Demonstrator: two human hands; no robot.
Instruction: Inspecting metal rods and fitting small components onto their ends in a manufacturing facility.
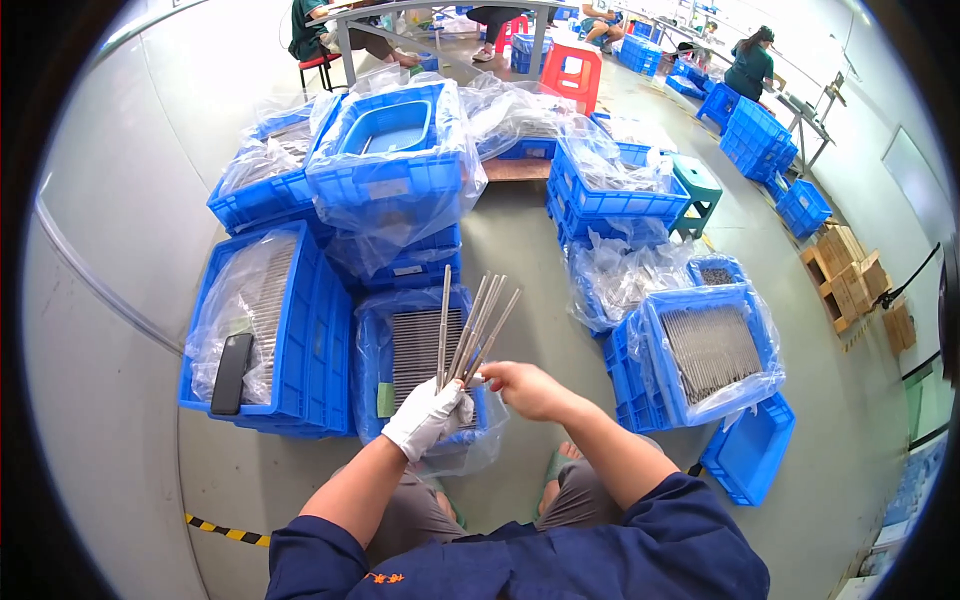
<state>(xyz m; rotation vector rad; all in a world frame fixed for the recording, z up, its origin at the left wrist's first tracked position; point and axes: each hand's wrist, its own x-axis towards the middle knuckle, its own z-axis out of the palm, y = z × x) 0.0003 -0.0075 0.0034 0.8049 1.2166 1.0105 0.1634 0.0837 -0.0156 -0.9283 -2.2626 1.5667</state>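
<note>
My left hand, in a white glove, is closed around a bunch of several thin metal rods. The rods stand up from the fist and fan apart at their upper ends. My bare right hand is right beside the glove, with thumb and forefinger pinched together near the lower part of the bunch; what is between them is too small to make out. Below both hands stands a blue crate lined with clear plastic. Rows of similar metal rods lie in it, partly hidden by my left hand.
On the left, a crate stack carries plastic-wrapped rods and a black phone. At right, another crate holds more rods, with a tilted blue bin beside it. Further back are bagged crates, a red stool, a green stool and several people.
</note>
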